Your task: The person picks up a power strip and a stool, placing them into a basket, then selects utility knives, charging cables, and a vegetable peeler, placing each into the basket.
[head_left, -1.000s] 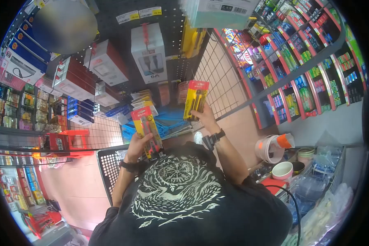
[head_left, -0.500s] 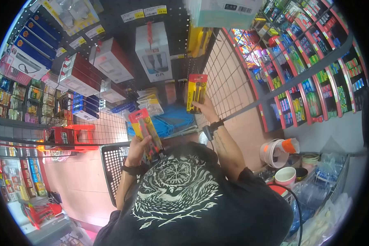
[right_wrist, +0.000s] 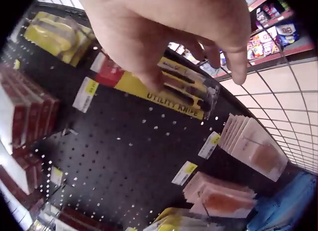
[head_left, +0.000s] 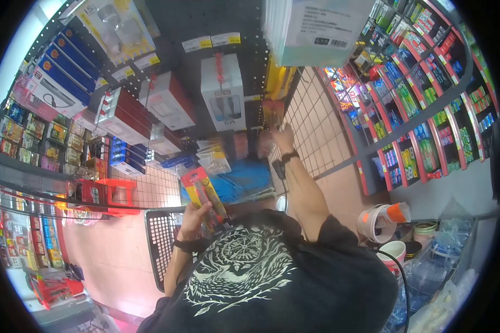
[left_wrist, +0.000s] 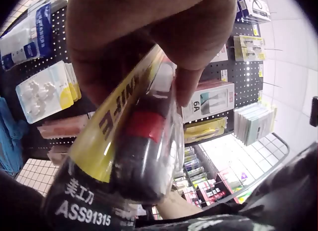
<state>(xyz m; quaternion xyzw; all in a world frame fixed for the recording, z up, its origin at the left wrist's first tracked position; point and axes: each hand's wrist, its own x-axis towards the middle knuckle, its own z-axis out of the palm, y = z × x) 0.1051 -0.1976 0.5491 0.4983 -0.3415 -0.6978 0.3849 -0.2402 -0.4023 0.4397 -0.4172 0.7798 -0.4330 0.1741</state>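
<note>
My left hand (head_left: 193,221) pinches a carded utility knife pack (head_left: 201,191), red at the top and yellow below. Close up in the left wrist view, fingers (left_wrist: 149,22) grip the pack (left_wrist: 92,154), its plastic bulging over a black and red body. At the pegboard, my right hand (right_wrist: 174,17) is over another red and yellow utility knife pack (right_wrist: 174,105), fingers spread and partly bent. That pack lies along the black board; whether the thumb touches it I cannot tell. The head view shows the right hand (head_left: 283,139) blurred.
White cable boxes (head_left: 222,94) and blue boxes (head_left: 64,77) hang left of the right arm. Wire mesh (head_left: 311,119) borders the board's right side. A black basket (head_left: 156,250) stands at lower left, buckets (head_left: 376,222) at right.
My right hand has moved forward to the pegboard with its knife pack, and its fingers now look looser around it. The left hand still holds its pack, slightly lower in view.
</note>
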